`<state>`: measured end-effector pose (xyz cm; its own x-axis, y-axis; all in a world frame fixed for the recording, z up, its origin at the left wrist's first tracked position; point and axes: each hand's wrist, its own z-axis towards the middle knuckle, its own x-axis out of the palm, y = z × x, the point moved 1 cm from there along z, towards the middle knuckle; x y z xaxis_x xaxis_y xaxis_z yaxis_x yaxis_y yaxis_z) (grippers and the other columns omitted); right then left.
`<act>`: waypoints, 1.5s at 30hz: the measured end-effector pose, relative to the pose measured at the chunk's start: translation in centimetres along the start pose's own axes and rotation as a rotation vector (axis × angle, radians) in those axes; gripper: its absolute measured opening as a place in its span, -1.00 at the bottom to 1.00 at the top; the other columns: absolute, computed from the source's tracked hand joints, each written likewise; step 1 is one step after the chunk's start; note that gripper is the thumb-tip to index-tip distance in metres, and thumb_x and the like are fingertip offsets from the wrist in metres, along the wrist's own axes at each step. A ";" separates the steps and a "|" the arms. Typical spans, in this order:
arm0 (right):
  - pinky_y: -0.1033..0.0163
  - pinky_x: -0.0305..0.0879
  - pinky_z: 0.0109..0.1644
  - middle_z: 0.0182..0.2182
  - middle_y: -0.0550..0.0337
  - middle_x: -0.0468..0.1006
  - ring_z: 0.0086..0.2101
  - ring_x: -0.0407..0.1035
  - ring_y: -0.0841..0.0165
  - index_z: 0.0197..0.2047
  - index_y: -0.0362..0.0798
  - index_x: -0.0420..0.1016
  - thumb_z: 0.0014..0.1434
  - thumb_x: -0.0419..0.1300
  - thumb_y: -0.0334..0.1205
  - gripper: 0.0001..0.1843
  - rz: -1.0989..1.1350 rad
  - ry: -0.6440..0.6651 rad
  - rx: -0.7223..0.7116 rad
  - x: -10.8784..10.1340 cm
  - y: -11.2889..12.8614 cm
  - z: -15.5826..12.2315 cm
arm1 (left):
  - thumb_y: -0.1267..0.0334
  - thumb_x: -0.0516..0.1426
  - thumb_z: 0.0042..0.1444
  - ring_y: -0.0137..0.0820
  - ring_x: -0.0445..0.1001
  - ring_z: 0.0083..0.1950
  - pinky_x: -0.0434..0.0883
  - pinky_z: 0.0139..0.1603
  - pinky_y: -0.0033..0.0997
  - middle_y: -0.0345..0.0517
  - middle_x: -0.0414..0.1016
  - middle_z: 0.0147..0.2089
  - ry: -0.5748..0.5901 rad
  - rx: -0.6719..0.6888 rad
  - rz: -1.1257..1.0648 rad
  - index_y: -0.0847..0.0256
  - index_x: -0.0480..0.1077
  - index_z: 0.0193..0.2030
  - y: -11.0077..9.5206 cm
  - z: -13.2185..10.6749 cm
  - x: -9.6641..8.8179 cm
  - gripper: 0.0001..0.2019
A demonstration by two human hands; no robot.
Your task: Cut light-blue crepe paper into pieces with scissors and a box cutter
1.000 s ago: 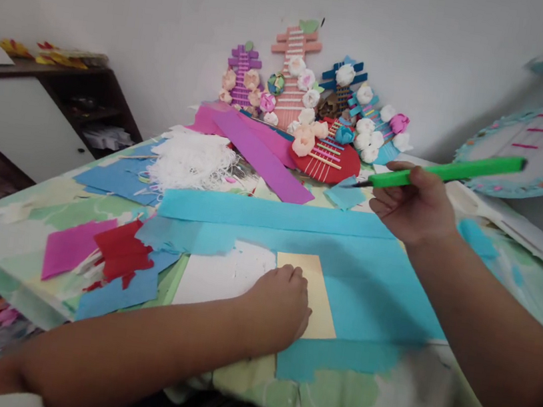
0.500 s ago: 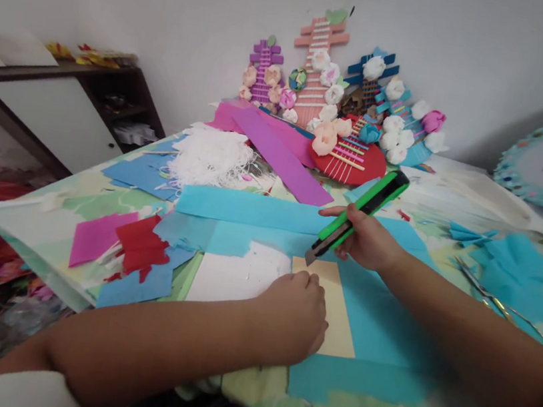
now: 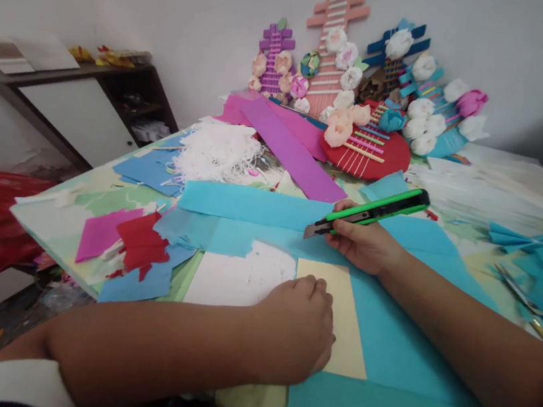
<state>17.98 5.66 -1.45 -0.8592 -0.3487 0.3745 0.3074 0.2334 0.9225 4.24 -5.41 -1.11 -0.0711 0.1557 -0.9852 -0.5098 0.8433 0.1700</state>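
Note:
My right hand (image 3: 364, 243) grips a green and black utility knife (image 3: 376, 209). The blade is out and points down to the left, above the blue paper (image 3: 397, 315). Lying on the cream paper (image 3: 350, 322), my left hand (image 3: 297, 328) has its fingers curled in a closed shape; whatever they may grip is hidden beneath. A white sheet (image 3: 230, 278) with a torn-looking upper edge is beside the cream piece, partly under my left arm. Both sheets are on top of the large blue paper or next to it.
Decorated flower crafts (image 3: 330, 57) lean on the wall, with a red round one (image 3: 384, 155) before them. White string (image 3: 221, 149), purple strips (image 3: 289, 149) and red scraps (image 3: 143, 243) occupy the left and back. Scissors (image 3: 534, 308) lie right. A cabinet (image 3: 77, 109) stands left.
My right hand has tilted the knife flatter, and its blade has lifted away from the cream paper. My left hand stays on the paper. The camera view has shifted slightly.

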 end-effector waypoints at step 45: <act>0.29 0.38 -0.25 -0.42 0.26 0.54 -0.33 0.46 0.36 -0.36 0.01 0.37 -0.12 0.25 -0.15 -0.78 -0.682 0.121 -0.061 0.4 -0.3 -1.1 | 0.07 -0.06 0.09 0.15 0.12 0.15 0.14 0.05 0.03 0.49 0.16 0.11 -0.099 -0.299 -0.186 0.36 0.29 -0.01 -0.1 -0.6 0.6 -0.56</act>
<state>17.96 4.44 -1.50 -0.8180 -0.4991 -0.2859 -0.2592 -0.1239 0.9579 3.70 -5.68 -1.72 0.1224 0.0749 -0.9897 -0.7351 0.6768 -0.0397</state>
